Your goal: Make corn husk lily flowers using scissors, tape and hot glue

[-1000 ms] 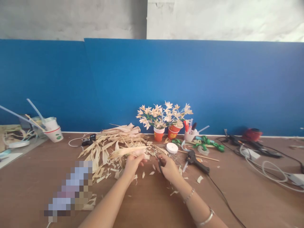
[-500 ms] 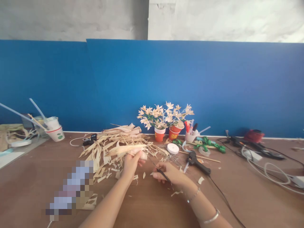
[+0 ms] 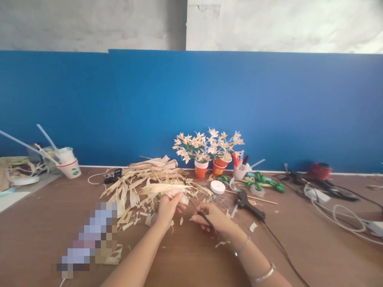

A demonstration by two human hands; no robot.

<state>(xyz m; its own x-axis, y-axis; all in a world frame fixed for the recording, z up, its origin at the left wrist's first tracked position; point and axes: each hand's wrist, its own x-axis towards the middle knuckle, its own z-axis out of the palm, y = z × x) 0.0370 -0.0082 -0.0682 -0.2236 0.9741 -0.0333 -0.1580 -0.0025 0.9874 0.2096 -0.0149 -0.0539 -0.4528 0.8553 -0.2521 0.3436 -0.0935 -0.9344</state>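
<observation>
My left hand (image 3: 170, 206) is closed on a pale corn husk (image 3: 163, 188), whose long end points left over the heap. In my right hand (image 3: 211, 217) is a pair of scissors (image 3: 206, 219) with dark handles. Their blades reach up and left to the near end of the husk by my left fingers; whether they are cutting into it I cannot tell. A heap of dried husks (image 3: 131, 187) spreads behind and left of my left hand. Small scraps (image 3: 181, 220) lie on the table between my hands.
A glue gun (image 3: 249, 205) with its cord lies right of my right hand. Behind stand husk flowers (image 3: 197, 143) in red cups (image 3: 201, 171), a white tape roll (image 3: 218, 187) and green pieces (image 3: 269, 182). White cables (image 3: 338, 213) lie right; a paper cup (image 3: 71, 169) stands left.
My left hand and the husk have shifted slightly right, closer to the scissors. The right hand stays nearly in place, still holding the scissors.
</observation>
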